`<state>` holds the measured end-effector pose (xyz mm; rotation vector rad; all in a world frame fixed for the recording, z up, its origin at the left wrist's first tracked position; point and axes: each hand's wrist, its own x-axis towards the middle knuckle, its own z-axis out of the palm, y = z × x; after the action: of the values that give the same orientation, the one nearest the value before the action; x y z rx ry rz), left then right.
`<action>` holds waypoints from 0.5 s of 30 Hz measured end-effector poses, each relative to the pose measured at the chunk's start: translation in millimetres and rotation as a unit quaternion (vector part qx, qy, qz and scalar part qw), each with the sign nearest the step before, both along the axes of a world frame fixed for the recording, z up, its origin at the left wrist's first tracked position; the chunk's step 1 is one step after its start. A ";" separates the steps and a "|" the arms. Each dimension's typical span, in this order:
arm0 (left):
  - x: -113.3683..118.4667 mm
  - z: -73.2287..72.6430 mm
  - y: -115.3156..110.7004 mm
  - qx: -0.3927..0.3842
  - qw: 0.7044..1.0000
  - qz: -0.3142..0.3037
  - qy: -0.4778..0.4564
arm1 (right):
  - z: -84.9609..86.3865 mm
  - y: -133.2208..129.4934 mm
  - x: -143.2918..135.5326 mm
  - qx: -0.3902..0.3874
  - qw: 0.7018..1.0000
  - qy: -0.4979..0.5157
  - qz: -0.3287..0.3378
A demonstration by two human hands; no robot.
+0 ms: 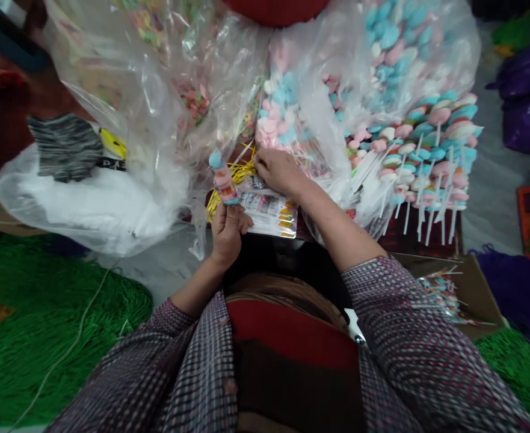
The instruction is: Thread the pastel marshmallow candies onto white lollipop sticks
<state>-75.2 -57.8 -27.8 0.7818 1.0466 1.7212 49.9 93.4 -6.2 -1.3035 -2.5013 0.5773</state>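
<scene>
My left hand (227, 236) is closed around the lower end of a marshmallow skewer (223, 178), which stands upright with a blue piece on top and pink ones below. It seems to be in a clear printed wrapper. To its right, my right hand (280, 170) has its fingers bent together at the gold twist ties (243, 171). Whether a tie is between those fingertips, I cannot make out. A stack of clear printed bags (267, 215) lies below my right hand, near the table's front edge.
Large plastic bags of pink and blue marshmallows (276, 120) and coloured sweets (195, 102) fill the back. Many marshmallow skewers (440, 156) are piled at the right. A striped grey cloth (68, 147) lies left. A cardboard box (483, 294) stands low right, green strands (66, 325) low left.
</scene>
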 end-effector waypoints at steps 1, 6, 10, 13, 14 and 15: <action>2.3 -3.1 -0.5 0.016 1.000 0.010 0.020 | -0.5 0.7 0.9 -0.003 1.000 0.026 -0.008; 9.1 -19.2 -0.3 0.056 0.987 0.057 0.140 | -5.4 -2.3 -0.1 -0.015 0.995 0.087 -0.050; 8.3 -27.2 1.0 0.022 0.967 0.087 0.237 | -10.5 -6.1 -2.1 -0.020 0.996 0.066 -0.054; 8.3 -26.9 1.9 -0.015 0.937 0.119 0.328 | -13.8 -5.1 -1.4 -0.025 0.993 0.098 -0.059; 8.3 -26.1 2.1 -0.025 0.928 0.127 0.349 | -14.7 -3.8 -1.2 -0.033 0.990 0.126 -0.063; 8.3 -25.2 2.3 -0.032 0.921 0.131 0.365 | -15.6 -2.2 -1.1 -0.046 0.984 0.161 -0.067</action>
<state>-66.9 -55.5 -53.0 1.3432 1.7648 1.6205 48.9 91.2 -21.7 -1.2827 -2.1306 0.8088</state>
